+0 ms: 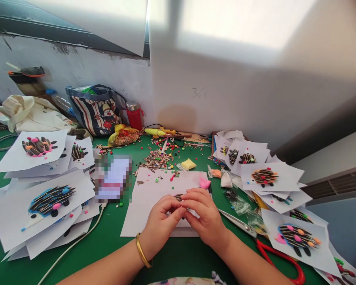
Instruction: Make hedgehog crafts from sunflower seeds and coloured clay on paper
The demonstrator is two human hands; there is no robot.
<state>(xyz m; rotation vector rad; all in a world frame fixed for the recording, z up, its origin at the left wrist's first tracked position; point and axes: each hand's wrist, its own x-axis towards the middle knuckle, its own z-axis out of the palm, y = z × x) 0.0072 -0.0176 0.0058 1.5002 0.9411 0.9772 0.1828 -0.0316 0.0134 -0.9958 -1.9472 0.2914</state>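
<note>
Patterned cloth (180, 281) is seen nearest; a dark seed piece (178, 196) is partly hidden over the white sheet (142, 198), between 2 hands; left hand (160, 219) and right hand (209, 219) fingers are bent, their openings and hold unclear; seeds could be dislodged by hard pressing; the right hand could be pricked by the nearby scissors (240, 224).

Green tabletop (106, 241) (red-handled scissors (280, 259) beside)

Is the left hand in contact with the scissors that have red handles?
Apart. The head view shows the left hand clear of the scissors, with the right hand plainly between them.
</note>
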